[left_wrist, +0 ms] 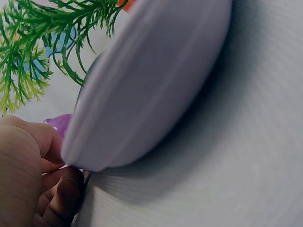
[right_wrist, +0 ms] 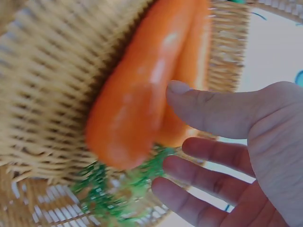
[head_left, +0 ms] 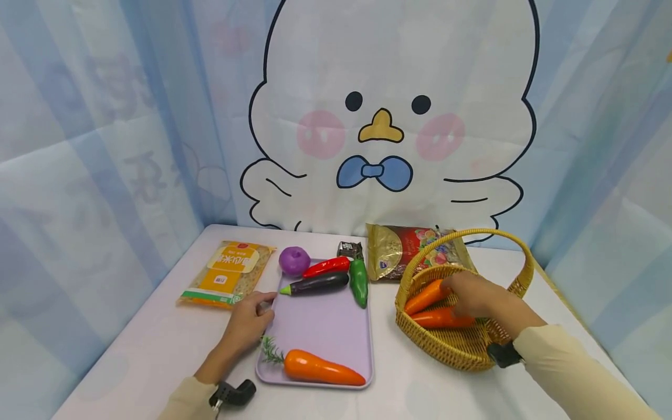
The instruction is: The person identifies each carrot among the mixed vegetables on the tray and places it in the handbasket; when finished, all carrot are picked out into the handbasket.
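Chinese-lettered bag lies at ten o'clock; left hand touches rim of tray, pinch unclear; right hand, fingers parted, reaches carrots at three.

I count three carrots, two peppers, one eggplant, one purple onion, three packets, one tray, one basket.

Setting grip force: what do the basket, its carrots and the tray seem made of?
Basket: woven strands, like wicker, slightly glossy; could be plastic. Carrots: likely plastic, given glossy highlights on smooth skin. Tray: probably plastic, satin, judging by its even lilac moulding.
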`<state>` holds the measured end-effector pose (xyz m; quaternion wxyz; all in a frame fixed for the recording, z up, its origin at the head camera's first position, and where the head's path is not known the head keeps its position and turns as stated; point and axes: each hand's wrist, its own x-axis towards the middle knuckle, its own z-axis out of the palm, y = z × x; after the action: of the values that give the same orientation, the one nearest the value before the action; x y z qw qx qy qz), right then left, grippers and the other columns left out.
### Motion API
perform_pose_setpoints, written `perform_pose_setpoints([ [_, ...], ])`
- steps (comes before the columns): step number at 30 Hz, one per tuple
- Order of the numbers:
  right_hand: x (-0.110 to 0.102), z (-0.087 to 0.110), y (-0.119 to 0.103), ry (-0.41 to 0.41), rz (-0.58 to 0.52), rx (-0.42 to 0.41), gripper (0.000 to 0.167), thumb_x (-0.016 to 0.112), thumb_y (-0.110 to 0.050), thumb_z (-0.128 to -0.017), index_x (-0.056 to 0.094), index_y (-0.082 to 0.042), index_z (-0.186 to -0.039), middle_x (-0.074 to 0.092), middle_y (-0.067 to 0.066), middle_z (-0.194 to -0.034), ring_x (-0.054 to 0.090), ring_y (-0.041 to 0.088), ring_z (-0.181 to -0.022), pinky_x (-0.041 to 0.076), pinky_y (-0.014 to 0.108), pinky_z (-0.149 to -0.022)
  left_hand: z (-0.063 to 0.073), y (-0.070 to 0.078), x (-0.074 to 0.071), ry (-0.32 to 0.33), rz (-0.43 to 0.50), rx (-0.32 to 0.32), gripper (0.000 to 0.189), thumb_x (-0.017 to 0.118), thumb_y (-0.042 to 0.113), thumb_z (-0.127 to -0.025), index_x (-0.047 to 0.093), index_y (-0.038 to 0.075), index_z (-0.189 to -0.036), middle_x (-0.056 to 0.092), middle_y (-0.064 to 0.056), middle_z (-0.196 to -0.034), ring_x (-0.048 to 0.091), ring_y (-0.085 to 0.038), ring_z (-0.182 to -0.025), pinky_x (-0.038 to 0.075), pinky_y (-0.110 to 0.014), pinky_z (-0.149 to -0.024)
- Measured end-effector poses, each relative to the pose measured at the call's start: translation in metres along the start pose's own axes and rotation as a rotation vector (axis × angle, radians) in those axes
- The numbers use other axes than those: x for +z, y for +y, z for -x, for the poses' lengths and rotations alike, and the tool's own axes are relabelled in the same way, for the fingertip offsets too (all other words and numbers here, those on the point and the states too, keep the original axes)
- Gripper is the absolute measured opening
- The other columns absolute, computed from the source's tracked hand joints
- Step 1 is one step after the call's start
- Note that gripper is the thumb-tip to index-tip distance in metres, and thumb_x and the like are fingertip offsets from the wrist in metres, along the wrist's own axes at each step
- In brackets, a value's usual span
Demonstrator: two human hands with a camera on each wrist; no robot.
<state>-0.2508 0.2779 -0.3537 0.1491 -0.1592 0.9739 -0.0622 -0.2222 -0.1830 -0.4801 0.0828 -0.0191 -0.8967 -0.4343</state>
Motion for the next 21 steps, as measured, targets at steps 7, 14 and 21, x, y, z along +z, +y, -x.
perform_pose_setpoints([
  [7, -0.014, 0.004, -0.013, 0.061, -0.043, -0.03, 0.053, 0.083, -0.014, -0.081, 0.065, 0.0, -0.129, 0.067, 0.016, -0.118, 0.062, 0.032, -0.102, 0.052, 0.057, -0.091, -0.001, 0.0, 0.001, -0.007, 0.012, -0.01, 0.043, 0.065, 0.006, -0.088, 0.068, 0.006, -0.13, 0.065, -0.007, -0.108, 0.048, -0.017, -0.069, 0.039, -0.024, -0.057],
  [14, -0.019, 0.01, -0.023, 0.071, -0.122, -0.059, 0.052, 0.083, -0.018, -0.083, 0.066, -0.006, -0.131, 0.066, 0.012, -0.12, 0.059, 0.027, -0.101, 0.052, 0.052, -0.094, 0.0, 0.001, 0.0, -0.011, 0.011, -0.004, 0.043, 0.065, 0.006, -0.088, 0.068, 0.005, -0.13, 0.065, -0.008, -0.109, 0.048, -0.017, -0.069, 0.039, -0.025, -0.056],
  [21, -0.023, 0.015, -0.034, 0.104, -0.145, -0.12, 0.047, 0.08, -0.019, -0.086, 0.067, -0.005, -0.129, 0.068, 0.013, -0.12, 0.063, 0.029, -0.104, 0.054, 0.05, -0.091, 0.0, 0.001, 0.0, -0.009, 0.013, -0.002, 0.043, 0.065, 0.005, -0.088, 0.068, 0.005, -0.13, 0.066, -0.009, -0.111, 0.048, -0.016, -0.07, 0.039, -0.025, -0.057],
])
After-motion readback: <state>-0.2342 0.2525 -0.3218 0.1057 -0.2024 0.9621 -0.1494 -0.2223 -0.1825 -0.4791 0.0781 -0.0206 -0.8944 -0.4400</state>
